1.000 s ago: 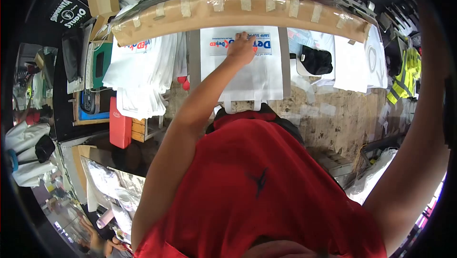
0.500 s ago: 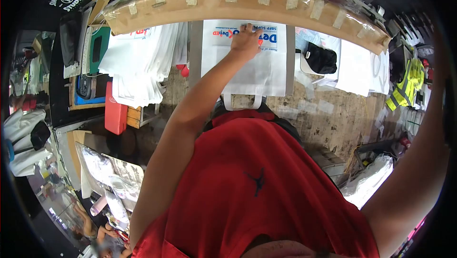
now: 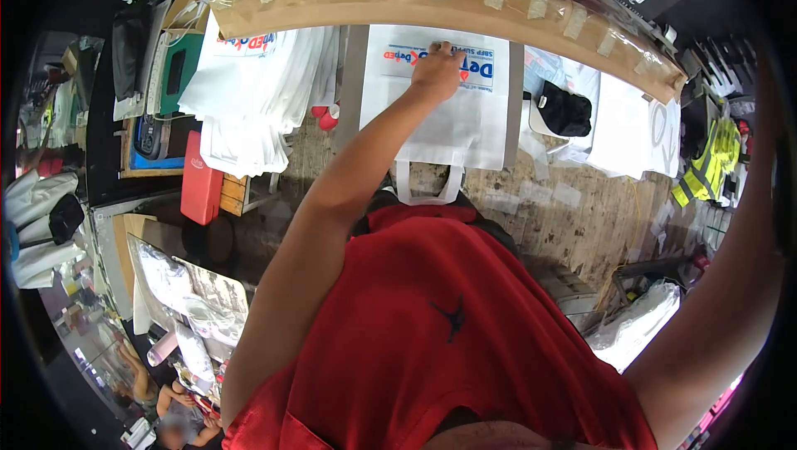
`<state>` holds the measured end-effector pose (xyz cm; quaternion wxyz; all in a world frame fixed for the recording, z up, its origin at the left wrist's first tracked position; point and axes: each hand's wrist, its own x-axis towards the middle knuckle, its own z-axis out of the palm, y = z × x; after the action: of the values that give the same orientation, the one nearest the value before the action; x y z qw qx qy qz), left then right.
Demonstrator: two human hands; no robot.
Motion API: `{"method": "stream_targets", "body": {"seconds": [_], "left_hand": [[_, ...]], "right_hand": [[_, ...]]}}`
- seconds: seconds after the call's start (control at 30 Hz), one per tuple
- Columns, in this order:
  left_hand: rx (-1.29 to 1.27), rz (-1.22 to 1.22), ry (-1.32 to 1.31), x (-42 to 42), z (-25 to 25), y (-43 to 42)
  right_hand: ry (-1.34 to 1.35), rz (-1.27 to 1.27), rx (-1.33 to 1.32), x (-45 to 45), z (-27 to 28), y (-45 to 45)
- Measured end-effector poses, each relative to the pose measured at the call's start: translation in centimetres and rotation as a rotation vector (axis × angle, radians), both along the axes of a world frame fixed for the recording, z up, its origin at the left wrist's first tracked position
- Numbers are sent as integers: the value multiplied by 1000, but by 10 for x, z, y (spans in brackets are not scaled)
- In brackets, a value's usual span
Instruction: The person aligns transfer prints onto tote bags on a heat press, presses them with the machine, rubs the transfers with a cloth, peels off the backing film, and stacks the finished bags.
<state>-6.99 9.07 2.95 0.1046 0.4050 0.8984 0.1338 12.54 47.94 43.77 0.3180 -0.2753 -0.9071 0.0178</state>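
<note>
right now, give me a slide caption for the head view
Bare left hand on a white rectangular bag with blue-and-red print, which lies on a flat grey board.

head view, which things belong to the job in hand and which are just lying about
Job, apparently: white printed bag under the left hand; grey board beneath it; stack of similar bags

Seemingly just lying about: black-and-white cap; red box

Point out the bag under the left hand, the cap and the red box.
Bag (image 3: 466, 124): head view, blank lower part.
Cap (image 3: 566, 110): head view, black part.
Red box (image 3: 202, 178): head view, broad face.
</note>
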Motion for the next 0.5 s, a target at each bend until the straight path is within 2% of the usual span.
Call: {"method": "stream_targets", "body": {"seconds": [0.17, 0.5], "left_hand": [[-52, 23, 26, 4, 7, -2], [66, 9, 35, 3, -2, -4]], "right_hand": [[14, -21, 21, 5, 6, -10], [29, -28, 107, -8, 27, -48]]}}
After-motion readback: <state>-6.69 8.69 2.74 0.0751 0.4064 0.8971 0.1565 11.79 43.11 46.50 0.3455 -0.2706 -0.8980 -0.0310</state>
